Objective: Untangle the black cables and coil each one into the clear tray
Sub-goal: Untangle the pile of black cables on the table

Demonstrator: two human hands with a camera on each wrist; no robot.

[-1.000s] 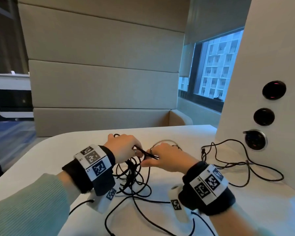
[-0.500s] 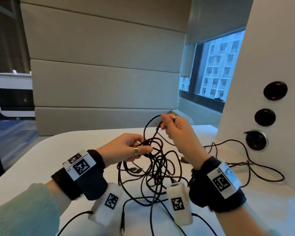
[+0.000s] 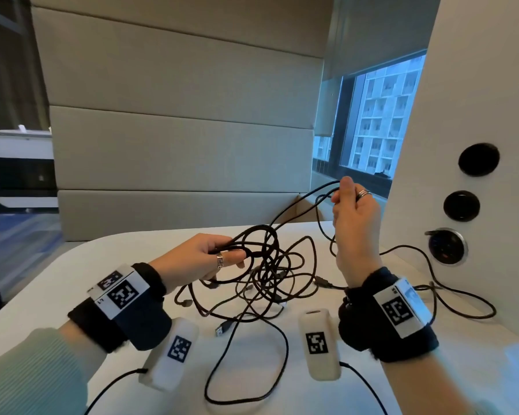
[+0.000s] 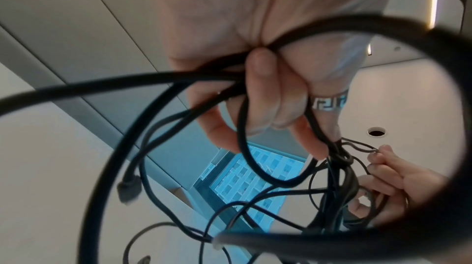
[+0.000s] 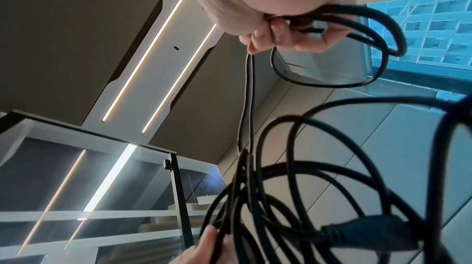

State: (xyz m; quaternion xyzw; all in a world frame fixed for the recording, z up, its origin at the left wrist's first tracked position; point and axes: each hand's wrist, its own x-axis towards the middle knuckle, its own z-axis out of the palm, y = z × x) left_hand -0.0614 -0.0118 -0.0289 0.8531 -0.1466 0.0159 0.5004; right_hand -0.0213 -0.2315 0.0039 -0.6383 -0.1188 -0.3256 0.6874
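The head view looks forward and down over the worktop (image 3: 132, 256); both wrist views sit close under the hands, tilted ceilingward (all three share the cable tangle (image 3: 264, 274)).

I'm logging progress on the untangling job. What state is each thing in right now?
Black cables: still knotted together, partly lifted off the table, loose ends trailing.
Left hand: grips the bundle of loops.
Right hand: raised, pinches one strand pulled up out of the knot.
Table: carries the hanging loops and plugs.
Clear tray: not in view.
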